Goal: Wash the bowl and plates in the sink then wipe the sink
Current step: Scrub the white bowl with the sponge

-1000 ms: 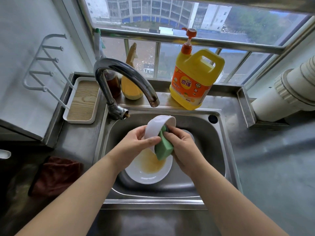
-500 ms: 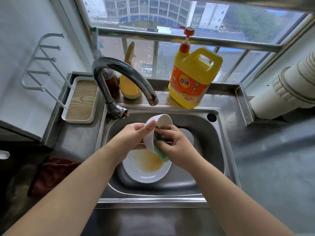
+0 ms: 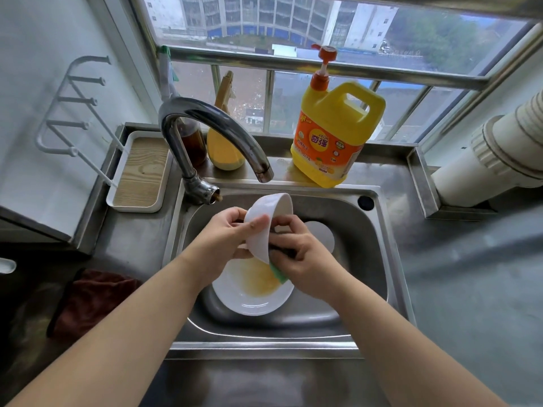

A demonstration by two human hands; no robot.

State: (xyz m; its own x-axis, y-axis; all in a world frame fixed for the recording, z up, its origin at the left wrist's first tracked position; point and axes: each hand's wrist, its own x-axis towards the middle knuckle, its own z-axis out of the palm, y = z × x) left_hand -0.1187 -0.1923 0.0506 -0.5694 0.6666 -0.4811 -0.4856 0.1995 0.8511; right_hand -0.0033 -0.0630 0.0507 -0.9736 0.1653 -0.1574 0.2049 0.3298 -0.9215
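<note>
Between the two hands, above the middle of the steel sink [image 3: 379, 259], a white bowl [image 3: 264, 227] is held tipped on its side, its mouth turned up and away toward the tap [image 3: 211, 124] and its base slanting down toward the person. The left hand [image 3: 229, 239] grips the bowl's left wall, thumb laid across the outside. The right hand [image 3: 299, 259] is curled round a green sponge [image 3: 279, 274], pressing it against the bowl's lower right side; only a sliver of sponge shows under the fingers. Both hands touch the bowl, the left carrying it and the right working on it.

Directly beneath the hands lies a white plate [image 3: 252, 301] with a yellow smear, flat on the sink floor. Just beyond the right hand a second white plate [image 3: 323, 233] peeks out, mostly hidden. The tap spout hangs just past the bowl's rim, so lifting the bowl away from the person leaves little room. To the right of the hands the sink floor is bare steel. A yellow detergent jug [image 3: 332, 139] stands on the ledge beyond the right hand, and a dark red cloth [image 3: 88, 301] lies on the counter well to the left of the left forearm.

The bowl's scrubbing seems underway; both plates look untouched.
</note>
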